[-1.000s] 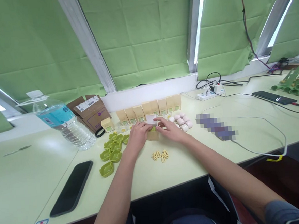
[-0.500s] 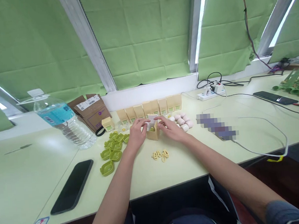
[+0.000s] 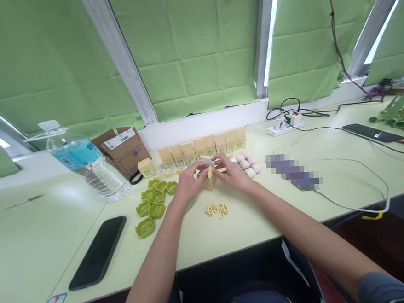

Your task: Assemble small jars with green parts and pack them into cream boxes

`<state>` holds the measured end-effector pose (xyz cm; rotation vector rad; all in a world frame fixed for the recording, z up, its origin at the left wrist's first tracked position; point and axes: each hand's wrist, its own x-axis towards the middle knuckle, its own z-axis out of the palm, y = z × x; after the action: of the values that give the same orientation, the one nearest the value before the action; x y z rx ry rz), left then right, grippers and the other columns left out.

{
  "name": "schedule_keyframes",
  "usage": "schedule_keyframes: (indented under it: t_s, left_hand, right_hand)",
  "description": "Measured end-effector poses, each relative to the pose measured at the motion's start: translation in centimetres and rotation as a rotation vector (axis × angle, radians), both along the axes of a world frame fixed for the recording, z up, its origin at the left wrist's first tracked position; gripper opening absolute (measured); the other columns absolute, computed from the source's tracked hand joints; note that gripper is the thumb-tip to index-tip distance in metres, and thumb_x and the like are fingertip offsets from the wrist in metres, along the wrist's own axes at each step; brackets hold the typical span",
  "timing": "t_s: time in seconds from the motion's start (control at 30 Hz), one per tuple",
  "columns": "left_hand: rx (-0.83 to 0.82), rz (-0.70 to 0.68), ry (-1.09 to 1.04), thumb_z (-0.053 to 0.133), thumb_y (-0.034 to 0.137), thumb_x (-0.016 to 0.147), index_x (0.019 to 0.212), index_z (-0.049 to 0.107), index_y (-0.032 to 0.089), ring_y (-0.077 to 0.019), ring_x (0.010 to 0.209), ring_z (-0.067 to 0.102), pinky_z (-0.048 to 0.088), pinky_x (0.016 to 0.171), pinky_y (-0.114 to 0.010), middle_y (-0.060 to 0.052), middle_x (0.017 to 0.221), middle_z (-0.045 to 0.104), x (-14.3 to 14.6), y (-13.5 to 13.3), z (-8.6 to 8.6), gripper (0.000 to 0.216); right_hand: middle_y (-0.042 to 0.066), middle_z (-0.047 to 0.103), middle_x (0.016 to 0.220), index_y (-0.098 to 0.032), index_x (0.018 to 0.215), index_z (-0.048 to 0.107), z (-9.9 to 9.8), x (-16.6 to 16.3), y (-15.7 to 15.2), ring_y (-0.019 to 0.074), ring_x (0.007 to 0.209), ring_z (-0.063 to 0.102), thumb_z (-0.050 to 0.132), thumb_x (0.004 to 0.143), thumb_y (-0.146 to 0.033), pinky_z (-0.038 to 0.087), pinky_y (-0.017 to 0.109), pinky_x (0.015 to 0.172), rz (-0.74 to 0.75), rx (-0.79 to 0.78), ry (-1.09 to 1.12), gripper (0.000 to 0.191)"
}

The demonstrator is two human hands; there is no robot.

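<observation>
A small tan cardboard box (image 3: 210, 183) stands on the table between my hands. My left hand (image 3: 190, 180) grips its left side, fingertips at the top flap and thumb near the front edge. My right hand (image 3: 232, 173) grips the right side, with fingers on the pale flap (image 3: 208, 161), which tilts over the opening. What lies inside the box is hidden. Green animal-shaped cups (image 3: 157, 211) sit left of my left hand. White and pinkish rounded pieces (image 3: 245, 164) lie beyond my right hand. Several yellow rings (image 3: 213, 210) rest in front of the box.
A row of similar boxes (image 3: 199, 149) stands along the wall, with one box (image 3: 146, 168) apart at left. Further left are a brown carton (image 3: 126, 157), a tilted-looking water bottle (image 3: 96, 170) and a phone (image 3: 97, 253). A power strip (image 3: 285, 126) and cables lie at right.
The box's pale flap has come forward and down over the opening, covering the green item seen inside earlier. My fingers have moved closer together over the box top.
</observation>
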<state>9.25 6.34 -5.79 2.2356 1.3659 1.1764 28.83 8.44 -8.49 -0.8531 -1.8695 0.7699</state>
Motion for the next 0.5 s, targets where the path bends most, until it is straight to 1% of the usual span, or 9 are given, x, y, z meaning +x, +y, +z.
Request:
schedule_keyframes:
  t_s: [0.13, 0.3, 0.43, 0.5]
  left_hand:
    - [0.008, 0.005, 0.017, 0.061, 0.03, 0.089, 0.106, 0.068, 0.022, -0.0214, 0.103, 0.068, 0.05, 0.095, -0.038, -0.005, 0.111, 0.073, 0.15, -0.06, -0.02, 0.02]
    - [-0.014, 0.01, -0.005, 0.064, 0.028, 0.086, 0.112, 0.063, 0.023, -0.0219, 0.103, 0.069, 0.051, 0.094, -0.039, -0.006, 0.113, 0.073, 0.2, 0.14, -0.18, 0.026]
    - [-0.062, 0.034, -0.059, 0.068, 0.033, 0.084, 0.114, 0.056, 0.025, -0.023, 0.1, 0.07, 0.054, 0.084, -0.037, -0.006, 0.106, 0.074, 0.33, 0.11, -0.24, 0.033]
    - [-0.088, 0.048, -0.1, 0.071, 0.034, 0.082, 0.115, 0.049, 0.024, -0.0228, 0.095, 0.07, 0.054, 0.081, -0.037, -0.006, 0.101, 0.074, 0.41, 0.1, -0.29, 0.041]
  right_hand:
    - [0.01, 0.067, 0.117, -0.027, 0.126, 0.043, -0.14, -0.08, 0.08, 0.0217, 0.101, 0.069, 0.059, 0.091, -0.034, 0.061, 0.04, 0.079, 0.008, -0.014, 0.028, 0.039]
    - [0.01, 0.067, 0.12, -0.028, 0.137, 0.037, -0.15, -0.06, 0.11, 0.0216, 0.1, 0.07, 0.059, 0.091, -0.031, 0.061, 0.037, 0.075, -0.003, -0.002, 0.026, 0.051]
    - [0.009, 0.067, 0.12, -0.028, 0.133, 0.046, 0.08, -0.03, -0.12, 0.0204, 0.1, 0.069, 0.058, 0.092, -0.03, 0.061, 0.036, 0.078, 0.014, 0.022, -0.014, 0.043]
    - [0.008, 0.067, 0.12, -0.028, 0.132, 0.049, 0.21, -0.05, -0.31, 0.0199, 0.1, 0.069, 0.059, 0.091, -0.03, 0.061, 0.036, 0.08, 0.011, 0.024, -0.027, 0.042]
